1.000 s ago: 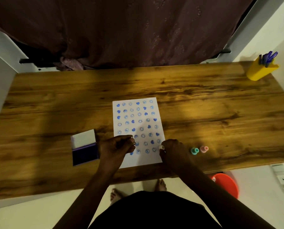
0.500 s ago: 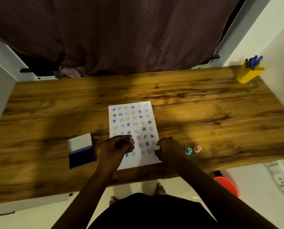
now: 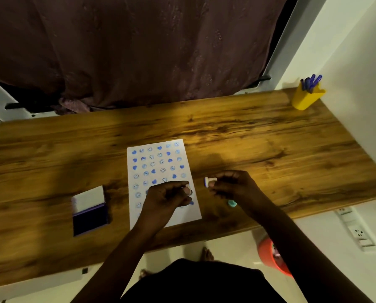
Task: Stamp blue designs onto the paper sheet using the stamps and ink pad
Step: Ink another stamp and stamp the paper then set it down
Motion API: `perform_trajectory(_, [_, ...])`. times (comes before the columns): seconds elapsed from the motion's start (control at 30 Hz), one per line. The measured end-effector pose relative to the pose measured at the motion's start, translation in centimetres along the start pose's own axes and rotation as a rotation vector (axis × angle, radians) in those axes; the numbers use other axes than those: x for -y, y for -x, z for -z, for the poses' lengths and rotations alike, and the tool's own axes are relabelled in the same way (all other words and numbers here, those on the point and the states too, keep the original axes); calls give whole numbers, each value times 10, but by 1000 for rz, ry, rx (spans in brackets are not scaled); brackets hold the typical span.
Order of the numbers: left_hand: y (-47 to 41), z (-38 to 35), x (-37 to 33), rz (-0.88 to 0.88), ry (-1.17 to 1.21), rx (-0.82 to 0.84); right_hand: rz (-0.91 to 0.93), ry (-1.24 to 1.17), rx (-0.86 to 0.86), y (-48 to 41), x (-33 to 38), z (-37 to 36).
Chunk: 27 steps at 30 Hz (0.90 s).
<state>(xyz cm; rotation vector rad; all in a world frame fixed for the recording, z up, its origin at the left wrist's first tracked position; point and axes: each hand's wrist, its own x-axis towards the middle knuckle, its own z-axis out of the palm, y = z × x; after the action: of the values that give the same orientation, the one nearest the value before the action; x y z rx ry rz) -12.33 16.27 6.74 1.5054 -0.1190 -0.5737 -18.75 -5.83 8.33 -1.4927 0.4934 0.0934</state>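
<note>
Wooden table (image 3: 248, 136) bears paper sheet (image 3: 187, 171), ink pad (image 3: 88, 217); maroon curtain (image 3: 139, 51) behind.

Left hand's hold: the curled fingers (image 3: 183, 189) cover whatever they pinch; a pale bit shows at the fingertips, too blurred to name.
Paper sheet (image 3: 161, 162): the lower rows of blue prints lie under the left hand (image 3: 167, 197).
Teal stamp (image 3: 232, 203): mostly hidden beneath the right hand (image 3: 235, 185).
White stamp (image 3: 209, 182): its handle end is buried in the right fingers.
Counter (image 3: 270, 149): left end cut off by the frame edge.
Prints: motion-blurred, faces barely legible.
</note>
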Motion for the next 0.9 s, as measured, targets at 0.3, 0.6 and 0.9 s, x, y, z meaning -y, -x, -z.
perform_trajectory(0.3, [-20,-40,-7,-6,-48,87,113,78,56,2,-3,19])
perform_trajectory(0.6, [-38,-60,-6,16,-69,94,145,139,144,-10,-3,51])
perform_trajectory(0.9, [-52,-78,-4,-39,-98,116,90,254,233,-30,1,84])
